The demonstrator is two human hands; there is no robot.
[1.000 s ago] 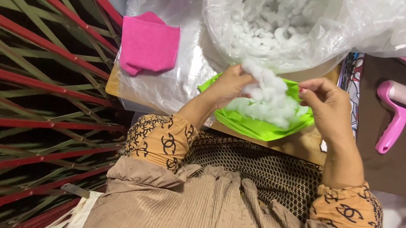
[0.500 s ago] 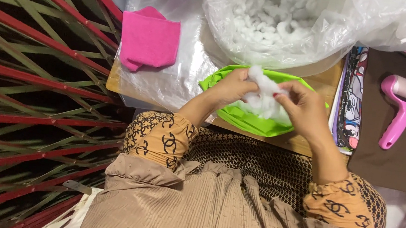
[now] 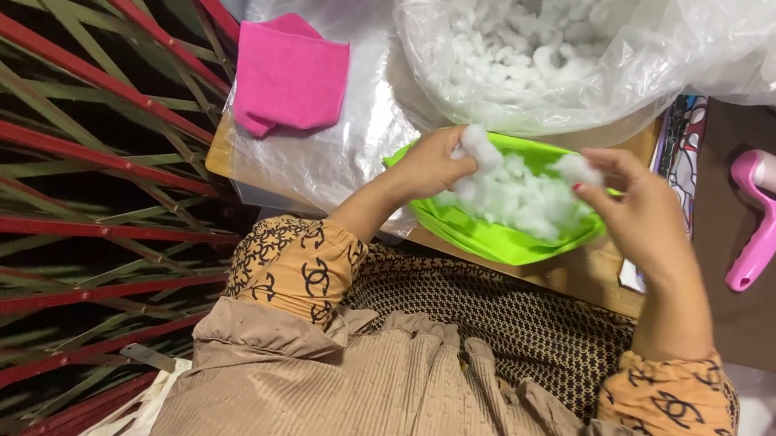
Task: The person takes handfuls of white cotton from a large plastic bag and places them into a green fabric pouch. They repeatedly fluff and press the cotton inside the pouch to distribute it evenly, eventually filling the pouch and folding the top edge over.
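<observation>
Nearest to me: a ribbed tan garment across the lap, then a dark mesh-patterned panel, with orange patterned sleeves on both forearms.

Left hand (image 3: 432,163) sits at the left rim of the green bowl (image 3: 500,244). Its grip is closed, fingertips pinched on a small white tuft of stuffing (image 3: 474,145), soft and fluffy, lifted just above the heap.

Right hand (image 3: 639,211) hovers over the bowl's right side. Its grip is a pinch too, thumb and forefinger nipping a second tuft (image 3: 574,167), the other fingers loosely curled.

The bowl is bright lime green, smooth plastic by the look of it, shallow, with a pointed lip toward me. It rests at the near edge of the wooden tabletop (image 3: 584,277) and holds a mound of white fibre filling (image 3: 520,198), lumpy and cloud-like, between the two hands.

Right of the bowl, on a dark brown mat: a pink lint roller (image 3: 773,215), its pale barrel set on a curved handle.

Left, further back: a folded pink felt piece (image 3: 290,75), matte, lying on a clear plastic sheet (image 3: 357,147).

Farthest: a large crinkled clear plastic bag (image 3: 713,50), open, full of the same white stuffing, just behind the bowl.

Far left: red and green woven strips (image 3: 57,164), crossing diagonally.
</observation>
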